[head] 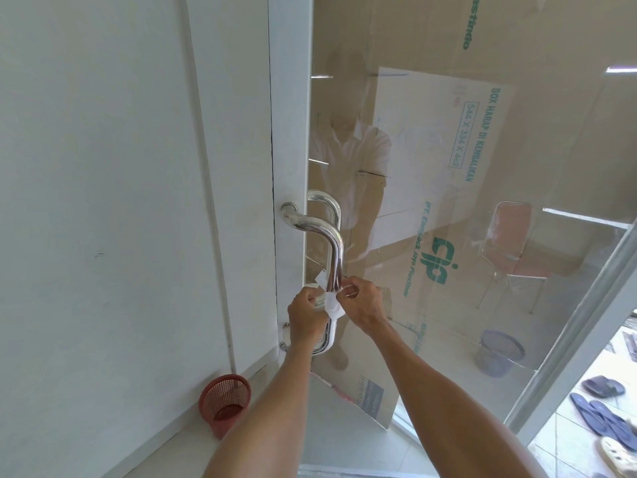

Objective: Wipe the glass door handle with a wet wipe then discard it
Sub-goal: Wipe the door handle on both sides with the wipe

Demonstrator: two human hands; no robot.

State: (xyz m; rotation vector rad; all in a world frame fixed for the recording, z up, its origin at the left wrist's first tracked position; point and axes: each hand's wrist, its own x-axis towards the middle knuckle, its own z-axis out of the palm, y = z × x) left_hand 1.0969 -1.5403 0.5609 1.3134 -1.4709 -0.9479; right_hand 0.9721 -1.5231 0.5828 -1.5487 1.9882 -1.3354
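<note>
A shiny chrome handle curves out from the white frame of the glass door. A white wet wipe is wrapped around the lower part of the handle's upright bar. My left hand pinches the wipe's left end. My right hand pinches its right end, just on the other side of the bar. Both hands sit close together at the handle. Part of the bar is hidden behind the wipe and my left hand.
A red mesh waste basket stands on the floor by the wall at lower left. Cardboard sheets lean behind the glass. The glass reflects a chair and a blue basket. Several sandals lie at lower right.
</note>
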